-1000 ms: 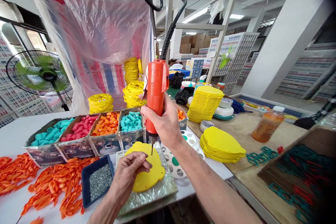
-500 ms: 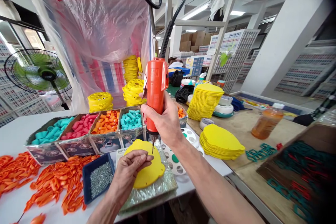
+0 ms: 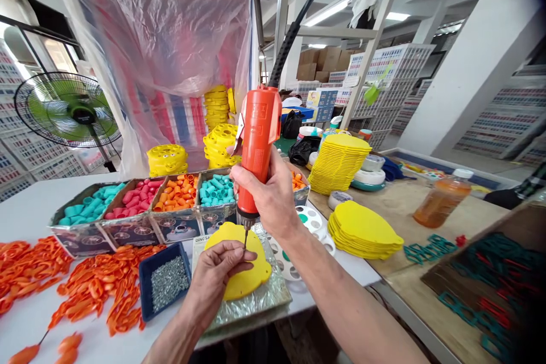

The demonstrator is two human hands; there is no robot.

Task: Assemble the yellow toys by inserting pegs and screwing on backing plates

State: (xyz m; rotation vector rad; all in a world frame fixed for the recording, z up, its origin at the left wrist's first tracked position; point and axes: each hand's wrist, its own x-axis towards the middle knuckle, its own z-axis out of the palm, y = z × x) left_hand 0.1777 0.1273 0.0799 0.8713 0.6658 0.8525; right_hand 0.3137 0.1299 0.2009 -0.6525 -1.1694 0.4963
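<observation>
My right hand [image 3: 275,196] grips an orange-red electric screwdriver [image 3: 257,148], which hangs from a cable and points down. Its thin bit [image 3: 246,238] reaches the fingertips of my left hand [image 3: 219,270]. Thumb and index finger of that hand are pinched on a small screw, mostly hidden by the fingers. Beneath them a flat yellow plastic plate [image 3: 247,284] with a rounded, lobed outline lies on a film-wrapped pad [image 3: 275,290]. To the left of my left hand stands a dark blue tray [image 3: 144,287] of small metal screws [image 3: 169,284].
Behind the pad runs a row of cardboard bins [image 3: 132,234] with coloured plastic pieces. Orange parts [image 3: 96,287] lie heaped at left. Stacked yellow plates [image 3: 362,233], white discs with holes [image 3: 284,256] and a bottle [image 3: 443,199] are at right. A fan [image 3: 70,114] stands back left.
The screwdriver has tilted slightly, and its bit has come to the pinched fingertips of my left hand. The whole view has shifted a little, with things now appearing farther right.
</observation>
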